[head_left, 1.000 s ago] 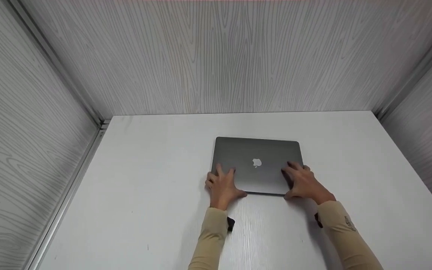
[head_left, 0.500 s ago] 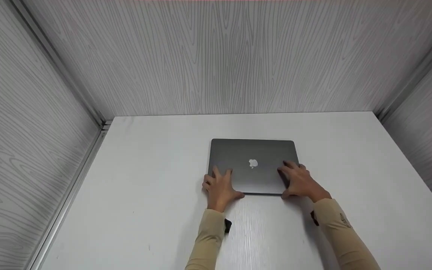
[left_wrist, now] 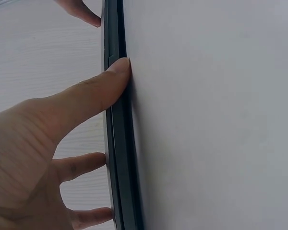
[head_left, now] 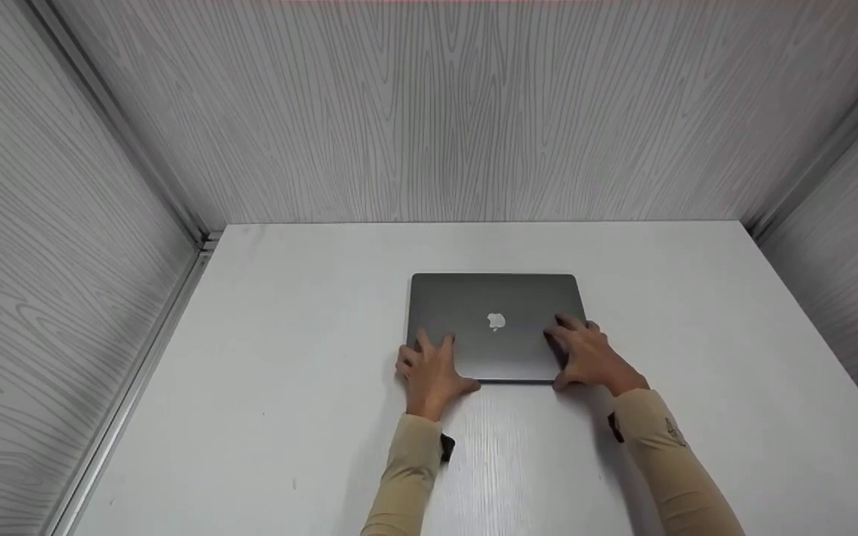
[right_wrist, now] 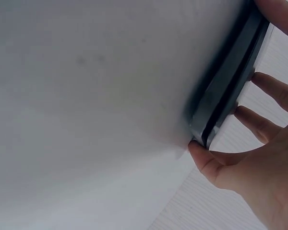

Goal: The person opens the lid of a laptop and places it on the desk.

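A closed dark grey laptop (head_left: 503, 294) with a pale apple logo lies flat on the white table (head_left: 310, 298). At its near left corner, my left hand (head_left: 431, 376) holds it: the thumb lies against the front edge and spread fingertips touch the lid. In the left wrist view that thumb (left_wrist: 98, 93) presses the laptop's dark edge (left_wrist: 120, 143). My right hand (head_left: 591, 356) grips the near right corner, its thumb at the front edge, other fingers on the lid and right side. The right wrist view has the fingers (right_wrist: 259, 122) bent over that corner.
Grey wood-grain panels (head_left: 459, 112) stand behind the table and on both sides. A metal rail (head_left: 131, 387) runs along the table's left edge. Both forearms wear beige sleeves (head_left: 407, 469), with a dark device at each wrist.
The laptop has slid a little to the left, both hands moving with it. It has also turned slightly, so its far edge now lies level with the table's back edge.
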A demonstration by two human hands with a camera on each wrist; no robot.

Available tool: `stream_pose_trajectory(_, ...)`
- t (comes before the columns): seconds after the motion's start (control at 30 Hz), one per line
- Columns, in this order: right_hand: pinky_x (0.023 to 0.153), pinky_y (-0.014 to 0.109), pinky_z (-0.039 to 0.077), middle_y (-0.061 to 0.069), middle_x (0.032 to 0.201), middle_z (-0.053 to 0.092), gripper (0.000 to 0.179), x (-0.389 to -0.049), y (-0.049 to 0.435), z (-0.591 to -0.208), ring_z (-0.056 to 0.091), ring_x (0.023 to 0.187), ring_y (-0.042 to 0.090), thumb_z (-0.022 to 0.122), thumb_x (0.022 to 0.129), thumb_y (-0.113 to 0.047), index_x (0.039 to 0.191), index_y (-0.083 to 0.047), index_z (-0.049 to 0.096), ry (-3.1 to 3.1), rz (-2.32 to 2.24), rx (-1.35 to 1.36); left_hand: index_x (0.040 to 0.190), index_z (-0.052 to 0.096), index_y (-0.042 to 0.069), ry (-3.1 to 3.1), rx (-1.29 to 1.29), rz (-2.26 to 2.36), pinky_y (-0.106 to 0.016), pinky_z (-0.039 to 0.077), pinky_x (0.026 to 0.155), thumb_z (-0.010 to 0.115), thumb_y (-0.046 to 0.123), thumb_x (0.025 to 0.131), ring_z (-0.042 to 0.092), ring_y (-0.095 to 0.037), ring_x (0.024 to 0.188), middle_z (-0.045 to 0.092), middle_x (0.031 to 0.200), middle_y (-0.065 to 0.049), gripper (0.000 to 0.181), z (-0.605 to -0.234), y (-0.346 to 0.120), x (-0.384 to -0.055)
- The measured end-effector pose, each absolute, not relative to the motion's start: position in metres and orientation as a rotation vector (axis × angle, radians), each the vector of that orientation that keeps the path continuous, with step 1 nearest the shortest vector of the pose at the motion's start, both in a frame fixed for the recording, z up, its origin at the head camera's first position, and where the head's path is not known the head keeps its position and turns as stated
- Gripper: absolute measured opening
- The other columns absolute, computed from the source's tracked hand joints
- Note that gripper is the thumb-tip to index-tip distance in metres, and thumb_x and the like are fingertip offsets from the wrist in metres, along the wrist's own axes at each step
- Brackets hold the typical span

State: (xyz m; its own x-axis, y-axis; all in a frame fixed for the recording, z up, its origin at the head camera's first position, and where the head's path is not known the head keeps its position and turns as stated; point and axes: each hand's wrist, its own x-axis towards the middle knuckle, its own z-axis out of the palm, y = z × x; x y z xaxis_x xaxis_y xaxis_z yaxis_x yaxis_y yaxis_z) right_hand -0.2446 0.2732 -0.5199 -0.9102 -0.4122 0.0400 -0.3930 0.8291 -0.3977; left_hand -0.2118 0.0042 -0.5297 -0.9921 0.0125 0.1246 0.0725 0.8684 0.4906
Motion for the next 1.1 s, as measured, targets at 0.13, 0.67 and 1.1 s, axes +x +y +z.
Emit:
stream_pose_trajectory(0.13, 0.092, 0.076, 0.036, 0.035, 0.146, 0.040, 0.088, -0.245, 0.271, -0.520, 0.037, 0.118, 0.073, 0.094, 0.061, -0.014, 0.137, 0.005, 0.055, 2.960, -0.587, -0.646, 0.136, 0.061, 0.006, -3.012, -0.107, -0.696, -0.064, 0.041, 0.088, 0.097, 0.033, 0.068, 0.044, -0.056, 0.111, 0.042, 0.139, -0.031, 0.082, -0.523, 0.002, -0.214)
stream_pose_trajectory(0.67, 0.093, 0.077, 0.033, 0.034, 0.149, 0.037, 0.082, -0.242, 0.273, -0.521, 0.034, 0.118, 0.074, 0.091, 0.066, -0.016, 0.138, 0.003, 0.055, 2.911, -0.660, -0.636, 0.137, 0.062, 0.014, -3.214, -0.290, -0.374, -0.057, 0.056, 0.080, 0.090, 0.027, 0.079, 0.049, -0.057, 0.117, 0.044, 0.141, -0.028, 0.065, -0.505, -0.013, -0.221)
stream_pose_trajectory(1.1, 0.091, 0.078, 0.035, 0.034, 0.148, 0.037, 0.082, -0.242, 0.274, -0.520, 0.037, 0.116, 0.073, 0.091, 0.066, -0.015, 0.136, 0.003, 0.054, 2.925, -0.624, -0.668, 0.138, 0.061, 0.017, -3.212, -0.295, -0.326, -0.056, 0.055, 0.080, 0.088, 0.031, 0.080, 0.051, -0.055, 0.115, 0.043, 0.141, -0.026, 0.065, -0.504, -0.014, -0.220)
